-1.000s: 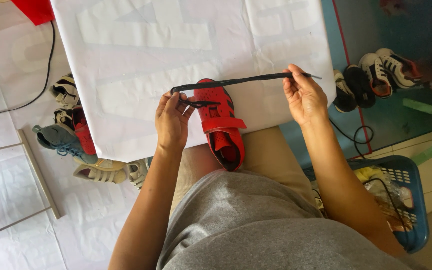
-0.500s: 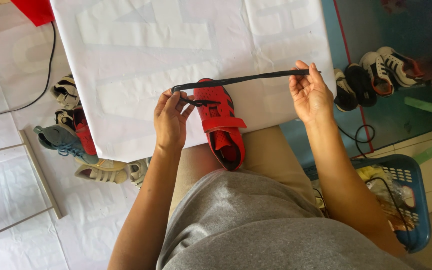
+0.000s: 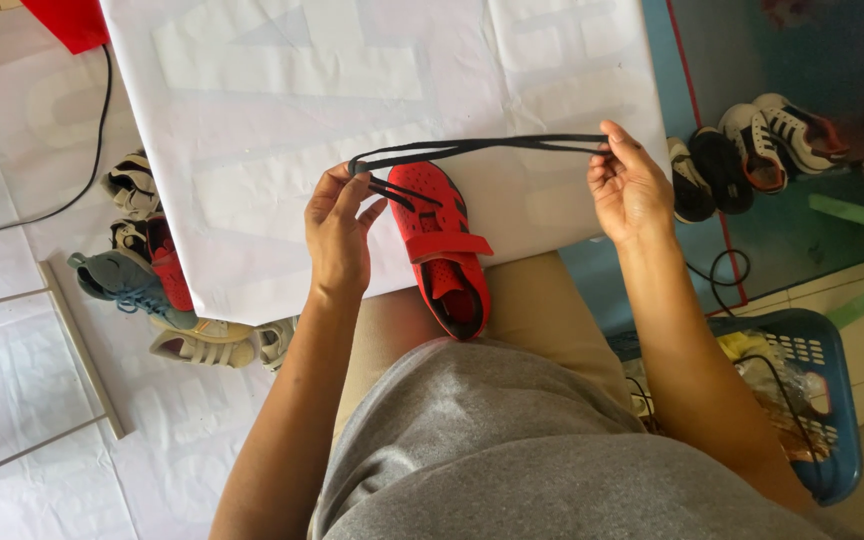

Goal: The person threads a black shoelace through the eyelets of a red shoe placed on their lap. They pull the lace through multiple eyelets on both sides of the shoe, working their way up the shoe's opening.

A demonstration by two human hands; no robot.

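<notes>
A red shoe (image 3: 439, 243) with a strap lies on the white-covered table (image 3: 352, 90), its heel over the near edge above my lap. A black shoelace (image 3: 482, 147) is stretched level above the shoe's toe, doubled over. My left hand (image 3: 337, 232) pinches its left end, where two short tails hang down by the shoe. The lace's right end is pinched by my right hand (image 3: 630, 185) near the table's right edge. Both hands hover just above the table.
Several shoes (image 3: 152, 270) lie on the white floor left of the table. More shoes (image 3: 742, 150) sit on the right, on a blue mat. A blue plastic basket (image 3: 812, 400) stands by my right elbow. A black cable (image 3: 82, 150) runs at the left.
The lace has been drawn tighter and more level. My right hand has shifted slightly and my left hand has edged closer to the shoe's toe.
</notes>
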